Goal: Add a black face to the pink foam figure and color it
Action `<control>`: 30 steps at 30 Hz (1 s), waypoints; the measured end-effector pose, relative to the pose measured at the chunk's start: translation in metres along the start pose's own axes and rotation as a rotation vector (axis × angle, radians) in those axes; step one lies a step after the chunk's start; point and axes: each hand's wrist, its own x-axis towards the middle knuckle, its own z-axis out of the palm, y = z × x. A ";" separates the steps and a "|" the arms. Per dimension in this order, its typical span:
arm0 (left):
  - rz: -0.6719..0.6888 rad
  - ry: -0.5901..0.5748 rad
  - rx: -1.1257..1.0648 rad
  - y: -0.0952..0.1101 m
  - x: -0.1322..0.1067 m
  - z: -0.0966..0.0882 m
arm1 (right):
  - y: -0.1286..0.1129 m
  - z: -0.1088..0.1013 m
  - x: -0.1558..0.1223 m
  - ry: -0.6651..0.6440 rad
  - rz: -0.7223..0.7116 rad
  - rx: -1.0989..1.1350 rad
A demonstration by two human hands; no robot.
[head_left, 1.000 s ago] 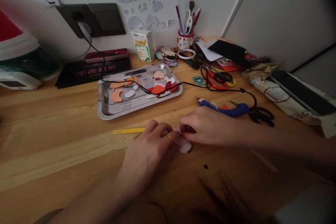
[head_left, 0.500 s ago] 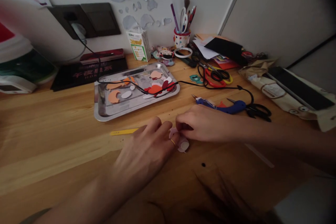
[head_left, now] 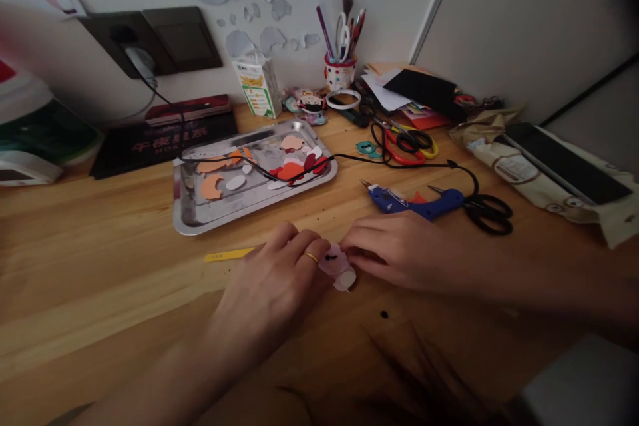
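Dim; near tabletop (head_left: 329,353) shadowed; upper-right corner black; edges soft.

Four gold-brown Chinese characters borne by flat black item (head_left: 160,143) – read as 午夜星系 (crossed by thin cable (head_left: 181,123)). Beneath them, smaller Latin letters printed, apparently begun with HDK; remainder lost in dimness. Small print carried on upright drink carton (head_left: 257,90), green and yellow – too blurred to be read. Oval label printed on cream bag (head_left: 529,180), wording illegible. Tiny marks stamped near end of yellow strip (head_left: 229,255), likewise not legible.
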 end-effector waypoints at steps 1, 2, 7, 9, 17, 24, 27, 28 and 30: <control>-0.009 0.013 -0.020 -0.001 0.000 0.001 | -0.001 0.001 0.000 0.006 -0.006 -0.001; -0.017 0.021 -0.039 -0.002 0.001 0.002 | -0.001 0.002 0.000 0.010 -0.014 -0.006; -0.030 0.090 -0.111 -0.004 -0.001 0.009 | 0.001 0.008 -0.001 -0.002 -0.043 -0.085; -0.014 0.120 -0.113 -0.004 -0.002 0.010 | 0.003 0.011 -0.001 0.015 -0.074 -0.123; -0.027 0.071 -0.069 -0.001 -0.002 0.009 | 0.001 0.006 0.001 -0.001 -0.251 -0.320; -0.019 0.093 -0.076 -0.001 -0.003 0.009 | 0.003 0.005 0.002 0.010 -0.346 -0.335; -0.031 0.094 -0.093 -0.002 -0.002 0.008 | 0.007 0.005 -0.002 0.021 -0.225 -0.197; -0.033 0.092 -0.097 -0.002 -0.001 0.008 | 0.008 0.005 -0.004 0.027 -0.191 -0.165; -0.036 0.091 -0.101 -0.002 0.000 0.008 | 0.008 0.004 -0.005 0.020 -0.168 -0.149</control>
